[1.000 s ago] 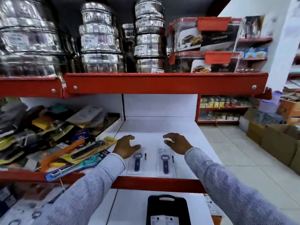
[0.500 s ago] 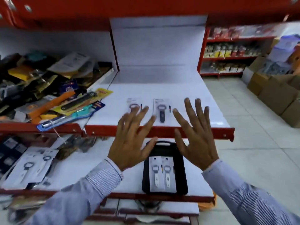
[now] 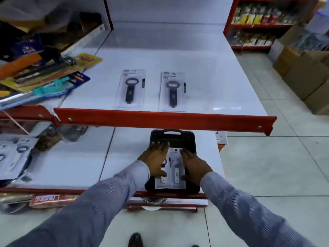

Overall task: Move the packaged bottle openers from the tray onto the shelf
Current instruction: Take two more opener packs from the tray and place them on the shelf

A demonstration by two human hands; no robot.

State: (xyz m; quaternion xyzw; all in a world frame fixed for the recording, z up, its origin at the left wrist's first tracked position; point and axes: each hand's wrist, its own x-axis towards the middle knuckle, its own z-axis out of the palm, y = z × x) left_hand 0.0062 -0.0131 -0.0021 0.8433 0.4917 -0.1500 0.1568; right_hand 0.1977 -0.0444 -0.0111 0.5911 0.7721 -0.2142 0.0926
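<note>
Both hands down on the black tray (image 3: 190,138), which sits on the lower shelf (image 3: 124,157) at its front edge. Two packaged bottle openers lie side by side in the tray, white handles toward the person. Left hand (image 3: 156,160) lies flat over the left pack (image 3: 162,179), fingers spread and reaching toward the tray's handle slot, thumb resting on the card near its lower part; grip open, nothing pinched as far as visible. Right hand (image 3: 195,166) lies on the right side of the right pack (image 3: 178,175), fingers extended along the card's edge, thumb tucked at the tray's right side; whether that grip has closed on the card I cannot tell, the thumb side is hidden. Beyond the hands, on the upper shelf (image 3: 213,82) just behind its red front lip, two more packaged openers lie flat and apart: one straight ahead of the left hand (image 3: 130,90), one ahead of the right (image 3: 172,91), both with dark handles, ring end away from the person. Left of the left hand, mixed packaged kitchen tools (image 3: 44,75) are piled on the adjacent shelf section. Cardboard boxes (image 3: 306,75) stand on the floor far right of the right hand. Both sleeves are striped grey-blue.
</note>
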